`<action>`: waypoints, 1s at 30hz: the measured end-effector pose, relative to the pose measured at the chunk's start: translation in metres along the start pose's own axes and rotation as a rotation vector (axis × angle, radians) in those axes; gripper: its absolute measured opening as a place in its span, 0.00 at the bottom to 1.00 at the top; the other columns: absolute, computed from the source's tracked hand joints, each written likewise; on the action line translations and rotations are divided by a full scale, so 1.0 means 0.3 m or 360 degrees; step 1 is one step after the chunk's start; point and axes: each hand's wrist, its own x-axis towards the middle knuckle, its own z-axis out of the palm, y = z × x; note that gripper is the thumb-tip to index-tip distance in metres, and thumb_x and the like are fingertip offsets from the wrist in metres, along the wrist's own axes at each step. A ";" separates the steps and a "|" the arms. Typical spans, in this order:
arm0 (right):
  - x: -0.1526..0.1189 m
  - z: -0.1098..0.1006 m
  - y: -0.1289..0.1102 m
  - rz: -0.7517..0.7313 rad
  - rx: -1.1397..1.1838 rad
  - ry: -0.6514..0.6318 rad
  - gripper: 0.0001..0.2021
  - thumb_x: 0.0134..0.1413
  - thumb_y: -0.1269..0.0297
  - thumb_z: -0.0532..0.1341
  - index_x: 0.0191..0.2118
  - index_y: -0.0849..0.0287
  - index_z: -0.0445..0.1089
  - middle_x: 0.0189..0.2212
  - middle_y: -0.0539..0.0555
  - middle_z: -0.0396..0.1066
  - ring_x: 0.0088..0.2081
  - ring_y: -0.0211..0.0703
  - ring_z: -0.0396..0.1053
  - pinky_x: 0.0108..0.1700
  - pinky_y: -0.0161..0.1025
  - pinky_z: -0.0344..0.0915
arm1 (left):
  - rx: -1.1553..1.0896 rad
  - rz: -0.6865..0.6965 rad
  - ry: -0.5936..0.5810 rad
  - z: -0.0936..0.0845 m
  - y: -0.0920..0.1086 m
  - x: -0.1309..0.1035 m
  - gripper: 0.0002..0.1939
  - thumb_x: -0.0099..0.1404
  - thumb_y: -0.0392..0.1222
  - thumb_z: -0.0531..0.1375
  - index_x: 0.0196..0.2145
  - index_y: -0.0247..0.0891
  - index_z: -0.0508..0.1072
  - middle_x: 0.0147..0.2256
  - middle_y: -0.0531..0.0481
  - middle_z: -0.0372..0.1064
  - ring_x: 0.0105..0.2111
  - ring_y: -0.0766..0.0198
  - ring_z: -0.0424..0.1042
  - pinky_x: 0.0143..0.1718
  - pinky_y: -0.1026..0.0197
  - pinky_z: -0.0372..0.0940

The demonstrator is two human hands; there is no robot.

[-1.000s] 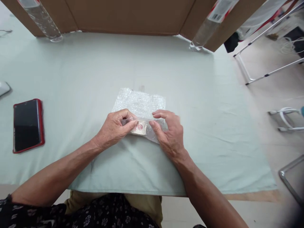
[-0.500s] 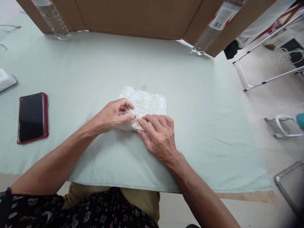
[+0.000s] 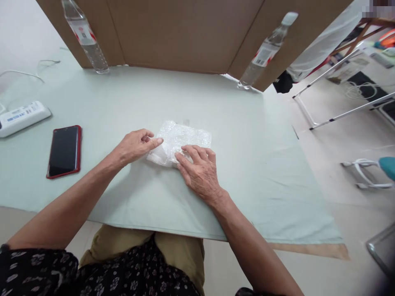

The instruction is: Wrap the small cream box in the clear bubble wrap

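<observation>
Bubble wrap folded over and pressed flat between both hands.

The bubble wrap [image 3: 180, 142] is now seen as a closed bundle; a second ago a small red-printed item lay exposed at its near edge, and it has since been covered, so the wrapping is judged well along. The bundle's left edge is pinched by the left hand [image 3: 134, 146], thumb and forefinger closed on the film, while the near edge is pressed down by the spread fingers of the right hand [image 3: 200, 170], with nothing gripped. The bundle rests on the green cloth [image 3: 253, 164] between the hands. A phone [image 3: 64, 151] lies well left of the left hand.
</observation>
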 end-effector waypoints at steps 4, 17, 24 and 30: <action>0.001 0.013 0.005 -0.0055 -0.0003 0.0003 0.13 0.68 0.68 0.55 0.54 0.53 0.69 0.53 0.57 0.74 0.60 0.53 0.65 0.59 0.52 0.52 | 0.0081 -0.0124 -0.0095 -0.019 -0.020 -0.008 0.40 0.50 0.70 0.65 0.49 0.36 0.75 0.40 0.41 0.77 0.37 0.51 0.76 0.35 0.56 0.68; 0.007 0.017 -0.007 -0.0115 -0.0176 -0.0031 0.15 0.68 0.70 0.52 0.56 0.53 0.67 0.53 0.57 0.72 0.59 0.51 0.62 0.57 0.49 0.51 | -0.0388 -0.0341 -0.0366 0.058 0.060 0.021 0.14 0.49 0.44 0.68 0.21 0.37 0.66 0.20 0.57 0.59 0.21 0.69 0.58 0.24 0.65 0.52; 0.013 0.017 -0.011 -0.0141 -0.0228 -0.0023 0.14 0.66 0.72 0.54 0.52 0.53 0.69 0.53 0.56 0.73 0.58 0.52 0.62 0.58 0.50 0.51 | -0.0518 -0.0306 -0.0263 0.089 0.109 0.016 0.04 0.51 0.34 0.62 0.24 0.36 0.68 0.20 0.58 0.60 0.21 0.70 0.61 0.21 0.67 0.55; 0.016 0.015 -0.009 -0.0094 -0.0056 0.0023 0.10 0.64 0.70 0.57 0.50 0.57 0.69 0.49 0.57 0.76 0.55 0.51 0.66 0.59 0.49 0.51 | -0.0839 -0.0380 -0.0402 0.106 0.168 0.027 0.05 0.50 0.32 0.61 0.24 0.37 0.66 0.20 0.57 0.63 0.21 0.69 0.65 0.22 0.66 0.63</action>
